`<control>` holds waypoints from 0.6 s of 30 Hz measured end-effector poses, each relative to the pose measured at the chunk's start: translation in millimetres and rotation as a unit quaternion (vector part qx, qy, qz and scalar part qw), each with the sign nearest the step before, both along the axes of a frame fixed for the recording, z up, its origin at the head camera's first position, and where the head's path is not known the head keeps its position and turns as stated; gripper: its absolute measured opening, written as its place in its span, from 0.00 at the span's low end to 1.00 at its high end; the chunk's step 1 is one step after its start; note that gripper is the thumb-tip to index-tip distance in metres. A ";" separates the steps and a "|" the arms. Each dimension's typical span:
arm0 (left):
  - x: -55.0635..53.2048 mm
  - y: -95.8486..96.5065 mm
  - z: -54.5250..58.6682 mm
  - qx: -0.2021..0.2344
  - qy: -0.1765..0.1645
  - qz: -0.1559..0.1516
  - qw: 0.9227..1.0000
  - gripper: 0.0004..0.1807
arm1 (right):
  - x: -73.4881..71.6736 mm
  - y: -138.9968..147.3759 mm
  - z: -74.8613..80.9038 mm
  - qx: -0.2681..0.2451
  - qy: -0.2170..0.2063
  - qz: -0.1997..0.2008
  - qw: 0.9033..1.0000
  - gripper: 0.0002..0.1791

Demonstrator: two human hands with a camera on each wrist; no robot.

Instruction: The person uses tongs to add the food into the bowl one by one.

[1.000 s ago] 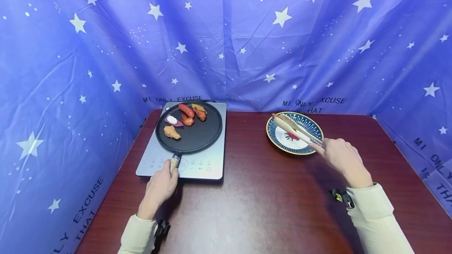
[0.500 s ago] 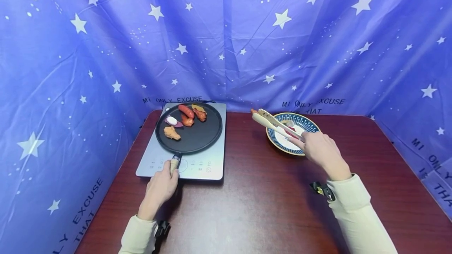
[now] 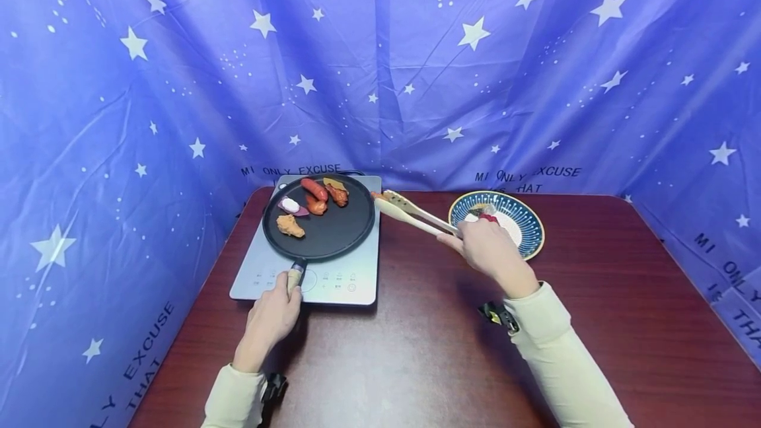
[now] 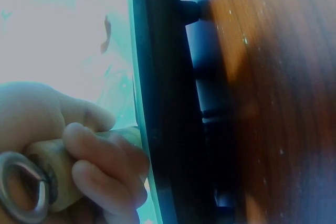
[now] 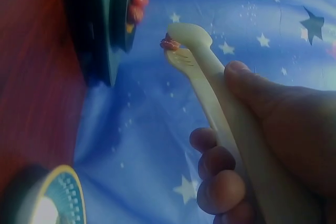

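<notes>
In the head view, my left hand (image 3: 273,316) grips the wooden-coloured handle (image 3: 294,277) of a round black frying pan (image 3: 339,233). The left wrist view shows fingers curled round that handle, which ends in a metal ring (image 4: 21,211). On the pan lie a sausage (image 3: 314,189), a breaded drumstick (image 3: 290,226), several reddish-brown meat pieces and a purple-and-white piece (image 3: 291,205). My right hand (image 3: 490,249) holds cream tongs (image 3: 399,213), their tips beside the pan's right rim. A small reddish-brown food piece (image 5: 169,42) is pinched between the tips, mostly hidden.
The pan sits on a silver induction cooker (image 3: 362,269) at the left. Under my right hand's far side is a blue-patterned plate (image 3: 532,220) with food on it. The reddish-brown table (image 3: 416,349) meets a blue starry curtain (image 3: 410,117) behind.
My right hand has carried the tongs and the food piece leftward, from over the plate to the pan's right edge. My left hand and the pan have stayed in place.
</notes>
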State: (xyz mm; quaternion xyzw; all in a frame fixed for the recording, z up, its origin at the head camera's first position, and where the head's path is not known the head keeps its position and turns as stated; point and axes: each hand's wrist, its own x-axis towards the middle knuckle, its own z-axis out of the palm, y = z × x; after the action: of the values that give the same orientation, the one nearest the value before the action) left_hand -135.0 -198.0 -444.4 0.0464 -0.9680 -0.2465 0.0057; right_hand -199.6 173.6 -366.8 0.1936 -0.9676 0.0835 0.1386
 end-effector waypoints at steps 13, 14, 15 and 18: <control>-1.4 0.1 0.0 -0.008 0.002 0.002 1.000 0.21 | -8.4 -40.1 -10.5 -0.015 -0.038 0.033 0.999 0.25; -1.3 0.2 0.1 -0.007 0.001 0.003 1.000 0.22 | -9.0 -42.8 -11.3 -0.015 -0.041 0.034 0.998 0.25; -1.1 0.4 0.2 -0.007 0.000 0.003 1.000 0.22 | -9.8 -45.2 -12.2 -0.013 -0.041 0.037 0.998 0.26; -0.2 1.1 1.0 -0.006 -0.003 0.002 1.000 0.22 | -11.6 -52.1 -14.8 -0.005 -0.046 0.040 0.998 0.26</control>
State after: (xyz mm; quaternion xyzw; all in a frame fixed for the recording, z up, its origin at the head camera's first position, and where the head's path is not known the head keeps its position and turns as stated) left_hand -135.2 -197.0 -443.4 0.0488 -0.9694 -0.2404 0.0039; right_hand -211.2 121.4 -381.6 0.2274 -0.9640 0.1031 0.0912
